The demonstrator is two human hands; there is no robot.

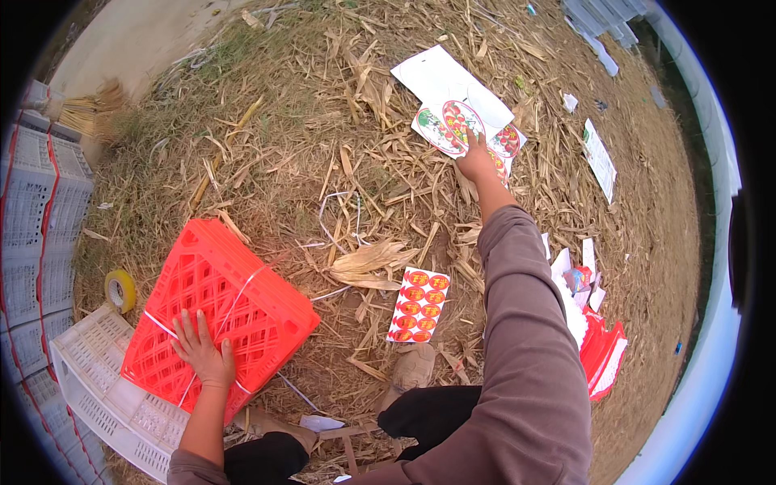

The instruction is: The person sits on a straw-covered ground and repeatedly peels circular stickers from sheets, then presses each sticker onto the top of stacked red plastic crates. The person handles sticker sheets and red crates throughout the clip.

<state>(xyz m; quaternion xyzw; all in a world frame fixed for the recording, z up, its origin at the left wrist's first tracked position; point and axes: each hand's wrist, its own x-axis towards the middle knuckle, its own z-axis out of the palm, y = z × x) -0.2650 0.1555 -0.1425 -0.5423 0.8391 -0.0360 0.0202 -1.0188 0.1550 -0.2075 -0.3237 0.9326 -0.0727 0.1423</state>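
My left hand (205, 353) lies open, fingers spread, on top of a strapped stack of red plastic crates (267, 311). White straps cross the stack, which rests partly over a white slatted crate (101, 368). Far ahead, my right arm stretches out to the ground. There my right hand (478, 162) has its fingertips closed at the lower edge of an oval label (462, 121) with red and green print. More printed oval labels (506, 141) lie around it, beside a white sheet (453, 77). The palm side of the right hand is hidden.
A sheet of round red stickers (419, 305) lies before my shoe (414, 368). Yellow tape (120, 291) sits by the white crate. Strapped grey crates (48, 202) stand left. Red and white packaging (600, 356) lies right; dry corn husks and loose straps cover the ground.
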